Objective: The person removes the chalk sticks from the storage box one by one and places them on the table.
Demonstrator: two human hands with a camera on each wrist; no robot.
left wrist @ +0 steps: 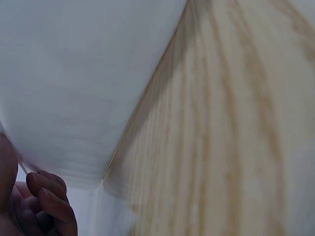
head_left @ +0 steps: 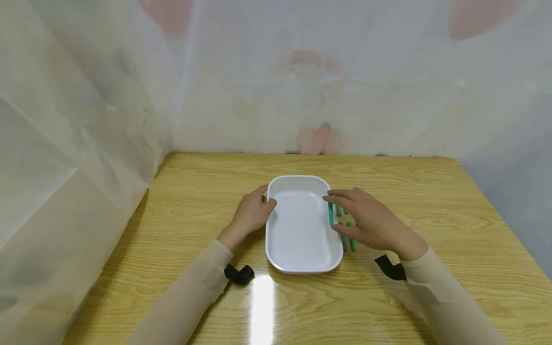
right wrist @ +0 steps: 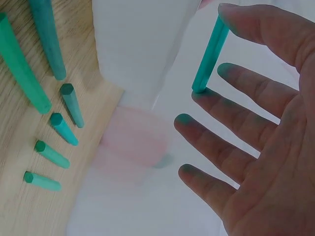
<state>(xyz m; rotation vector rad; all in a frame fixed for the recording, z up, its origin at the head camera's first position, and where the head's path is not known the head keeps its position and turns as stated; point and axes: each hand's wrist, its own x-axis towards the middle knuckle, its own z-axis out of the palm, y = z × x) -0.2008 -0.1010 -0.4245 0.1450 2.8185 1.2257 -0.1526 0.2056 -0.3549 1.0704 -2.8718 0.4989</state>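
A white rectangular tray (head_left: 301, 235) with rounded corners sits on the wooden table. At its left side my left hand (head_left: 253, 209) grips the rim, the thumb over the edge and the fingers along the outer wall. My right hand (head_left: 376, 221) pinches a teal pastel stick (right wrist: 211, 56) by its two ends, between thumb and middle finger, at the tray's right rim. Colour stains the fingertips (right wrist: 184, 118) of that hand. Beneath it, right of the tray, lie more sticks: a long green stick (right wrist: 22, 66), a long dark teal stick (right wrist: 48, 42) and several shorter ones (right wrist: 63, 129).
The wooden table (head_left: 207, 182) extends around the tray. A pale patterned sheet (head_left: 258, 110) hangs behind the table and along its left side. Black straps (head_left: 239, 275) show at both wrists.
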